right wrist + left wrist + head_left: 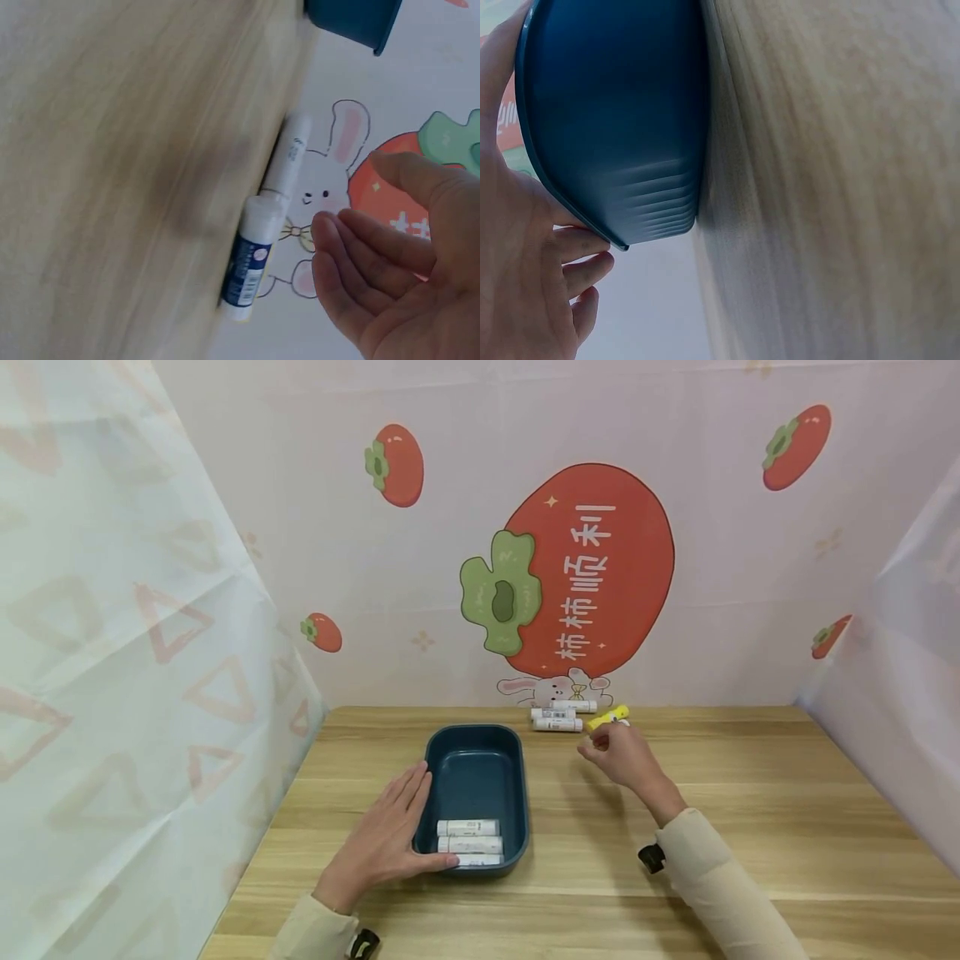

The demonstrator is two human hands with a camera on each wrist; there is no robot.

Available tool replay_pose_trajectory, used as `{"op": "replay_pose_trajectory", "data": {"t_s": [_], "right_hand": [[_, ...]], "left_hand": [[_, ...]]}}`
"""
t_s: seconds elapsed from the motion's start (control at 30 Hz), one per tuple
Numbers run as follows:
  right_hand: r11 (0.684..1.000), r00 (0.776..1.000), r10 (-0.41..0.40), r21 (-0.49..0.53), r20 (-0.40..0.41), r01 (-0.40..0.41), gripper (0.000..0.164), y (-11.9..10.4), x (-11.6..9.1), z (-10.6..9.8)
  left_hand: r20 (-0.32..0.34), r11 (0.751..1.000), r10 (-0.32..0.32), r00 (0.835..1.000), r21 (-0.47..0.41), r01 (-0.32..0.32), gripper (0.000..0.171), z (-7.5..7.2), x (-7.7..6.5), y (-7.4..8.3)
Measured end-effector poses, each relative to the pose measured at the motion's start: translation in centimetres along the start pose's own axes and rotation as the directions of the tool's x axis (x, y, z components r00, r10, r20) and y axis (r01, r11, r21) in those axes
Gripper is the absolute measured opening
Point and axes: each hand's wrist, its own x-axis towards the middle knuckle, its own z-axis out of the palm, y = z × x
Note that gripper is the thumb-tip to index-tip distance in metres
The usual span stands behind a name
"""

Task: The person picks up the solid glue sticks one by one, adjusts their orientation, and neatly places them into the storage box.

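Note:
A dark blue tray (471, 789) stands on the table with three white sticks (470, 845) lying across its near end. My left hand (390, 831) rests along its left rim, fingers fairly straight, thumb over the near corner; the left wrist view shows fingertips touching the rim. Beside a yellow stick (604, 719) at the back is my right hand (622, 758), partly covering something white there. In the right wrist view its fingers (360, 255) are loosely bent, with nothing between them, next to a white glue stick (249, 262) with a navy label.
Three more white sticks (557, 725) lie together at the table's back edge, left of the yellow one. Behind them rises a backdrop sheet (712, 610) printed with red persimmons and a rabbit. Another printed sheet (150, 652) hangs along the left side.

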Motion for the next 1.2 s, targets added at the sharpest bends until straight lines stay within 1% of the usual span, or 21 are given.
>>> {"op": "replay_pose_trajectory", "data": {"t_s": [0.1, 0.17, 0.23, 0.3, 0.37, 0.4, 0.53, 0.6, 0.83, 0.97, 1.1, 1.2], "right_hand": [[0.998, 0.998, 0.062, -0.006, -0.029, -0.062, 0.029, 0.6, 0.2, 0.2], [0.995, 0.995, 0.096, 0.002, -0.033, -0.096, 0.028, 0.9, 0.3, 0.3], [0.990, 0.989, 0.142, 0.015, -0.032, -0.142, 0.033, 1.1, 0.5, 0.4], [0.983, 0.983, 0.182, 0.029, -0.026, -0.181, 0.042, 1.2, 0.8, 0.6], [0.975, 0.975, 0.221, 0.024, -0.025, -0.220, 0.049, 1.3, 1.1, 0.8], [0.971, 0.970, 0.240, 0.022, -0.026, -0.240, 0.050, 1.3, 1.2, 0.9], [0.954, 0.953, 0.300, -0.017, -0.054, -0.301, 0.044, 1.4, 1.8, 1.3], [0.946, 0.946, 0.318, -0.040, -0.066, -0.321, 0.043, 1.4, 2.1, 1.5], [0.922, 0.933, 0.350, -0.141, -0.090, -0.360, 0.048, 1.7, 3.1, 2.2], [0.910, 0.927, 0.365, -0.176, -0.087, -0.375, 0.050, 1.7, 3.4, 2.2], [0.901, 0.918, 0.393, -0.172, -0.063, -0.397, 0.047, 2.0, 3.5, 1.9], [0.900, 0.909, 0.414, -0.133, -0.039, -0.416, 0.040, 2.3, 3.2, 1.5]], "left_hand": [[0.010, 1.000, -0.004, 1.000, -0.009, 0.004, 0.129, 0.0, 0.0, 0.0], [0.014, 1.000, -0.005, 1.000, -0.011, 0.005, 0.129, 0.0, 0.1, 0.0], [0.014, 1.000, -0.003, 1.000, -0.016, 0.004, 0.129, -0.1, 0.1, 0.0], [0.016, 1.000, -0.004, 1.000, -0.014, 0.004, 0.130, 0.0, 0.1, 0.0], [0.014, 1.000, -0.004, 1.000, -0.010, 0.004, 0.130, 0.0, 0.0, 0.0], [0.010, 1.000, -0.001, 1.000, -0.007, 0.001, 0.130, 0.0, 0.0, 0.0], [-0.006, 1.000, 0.008, 1.000, -0.007, -0.008, 0.129, 0.2, -0.1, -0.1], [-0.012, 1.000, 0.011, 1.000, -0.011, -0.011, 0.128, 0.2, -0.1, 0.0], [-0.010, 1.000, 0.013, 1.000, -0.018, -0.013, 0.128, 0.0, -0.2, 0.1], [-0.005, 1.000, 0.011, 1.000, -0.025, -0.011, 0.129, 0.0, -0.1, 0.2], [0.003, 1.000, 0.001, 1.000, -0.031, -0.001, 0.129, -0.1, 0.0, 0.2], [0.005, 0.999, 0.002, 1.000, -0.036, -0.001, 0.129, -0.2, 0.0, 0.2]]}}
